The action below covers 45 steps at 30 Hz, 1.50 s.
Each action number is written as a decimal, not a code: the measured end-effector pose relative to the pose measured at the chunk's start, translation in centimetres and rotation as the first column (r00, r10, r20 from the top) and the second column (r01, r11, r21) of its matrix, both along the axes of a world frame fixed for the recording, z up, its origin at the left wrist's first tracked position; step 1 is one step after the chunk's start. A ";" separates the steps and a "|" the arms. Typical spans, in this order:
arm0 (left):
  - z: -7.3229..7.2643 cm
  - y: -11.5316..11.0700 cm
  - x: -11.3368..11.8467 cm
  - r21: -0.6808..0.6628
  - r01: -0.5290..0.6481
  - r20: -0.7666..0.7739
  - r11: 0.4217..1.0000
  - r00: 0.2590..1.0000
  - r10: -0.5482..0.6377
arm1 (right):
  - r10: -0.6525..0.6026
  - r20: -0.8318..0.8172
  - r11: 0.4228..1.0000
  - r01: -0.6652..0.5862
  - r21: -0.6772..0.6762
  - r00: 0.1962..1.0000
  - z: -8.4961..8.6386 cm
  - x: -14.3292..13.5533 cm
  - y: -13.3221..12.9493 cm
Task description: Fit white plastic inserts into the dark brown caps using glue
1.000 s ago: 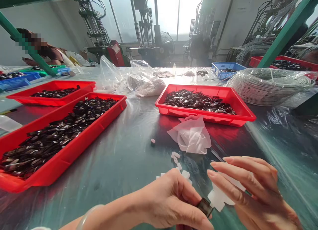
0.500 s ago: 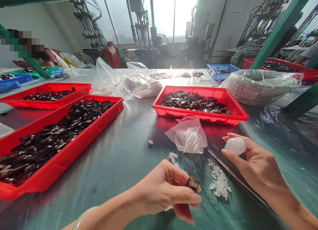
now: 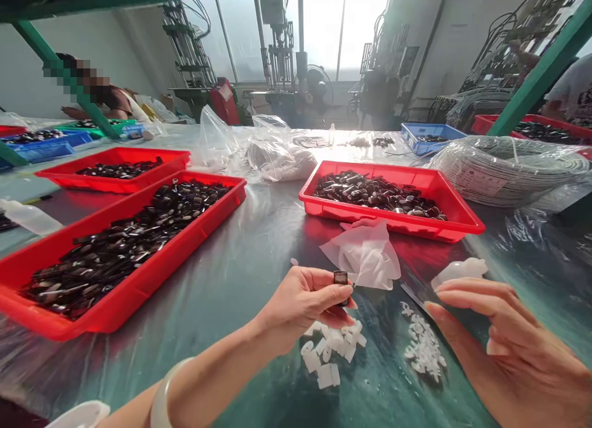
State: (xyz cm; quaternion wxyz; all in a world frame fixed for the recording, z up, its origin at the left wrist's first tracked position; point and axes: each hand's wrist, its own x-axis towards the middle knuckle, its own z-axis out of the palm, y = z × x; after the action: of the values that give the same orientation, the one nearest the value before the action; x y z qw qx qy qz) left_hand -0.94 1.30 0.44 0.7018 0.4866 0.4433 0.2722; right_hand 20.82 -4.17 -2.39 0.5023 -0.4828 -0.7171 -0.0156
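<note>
Coil (image 3: 536, 163) label (image 3: 483, 180) seemingly printed, illegible; left grip (image 3: 308, 298) holds dark piece (image 3: 341, 278).

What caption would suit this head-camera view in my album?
Left hand pinching a small dark piece, right hand beside a white plastic bottle, among red trays of dark pieces.

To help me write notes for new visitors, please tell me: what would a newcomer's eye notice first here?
Probably the bright red trays full of dark, glossy pieces: two on the left and one right of centre. Next, at lower centre, the left hand holding up a small dark piece, with a loose group of white pieces below it. The glaring windows behind also draw the eye.
</note>
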 end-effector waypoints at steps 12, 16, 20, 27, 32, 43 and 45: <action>-0.5 -0.5 0.6 -0.122 0.077 0.097 0.990 0.993 -0.065 | 0.333 0.309 0.932 -0.261 -0.250 0.891 -2.2 -4.1 -0.3; -0.7 -0.6 0.7 -0.125 0.114 0.116 0.986 0.988 -0.100 | 0.322 0.308 0.939 -0.260 -0.226 0.895 -2.2 -4.1 -0.3; -0.9 -0.6 0.7 -0.133 0.118 0.142 0.984 0.985 -0.099 | 0.350 0.354 0.927 -0.267 -0.264 0.867 -1.9 -3.9 -0.5; -1.1 -0.7 0.8 -0.157 0.120 0.145 0.980 0.985 -0.098 | 0.356 0.407 0.916 -0.228 -0.329 0.842 -2.2 -3.6 -0.7; -1.1 -0.8 0.7 -0.102 0.139 0.112 0.985 0.985 -0.128 | 0.375 0.364 0.900 -0.239 -0.365 0.853 -2.7 -3.6 -0.6; -0.9 -1.4 1.4 -0.087 0.189 0.011 0.978 0.982 -0.188 | 0.343 -0.011 0.875 -0.323 -0.360 0.939 -0.9 -1.9 -0.7; -1.0 -1.7 1.5 -0.110 0.225 0.002 0.968 0.974 -0.226 | 0.292 -0.137 0.876 -0.322 -0.359 0.947 -0.4 -1.7 -0.7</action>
State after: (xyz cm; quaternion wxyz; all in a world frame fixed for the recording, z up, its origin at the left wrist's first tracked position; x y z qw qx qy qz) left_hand 0.55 -0.41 -0.57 0.7513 0.4963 0.4031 0.1634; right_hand 19.14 -4.85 -2.84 0.4242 -0.4504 -0.7539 0.2211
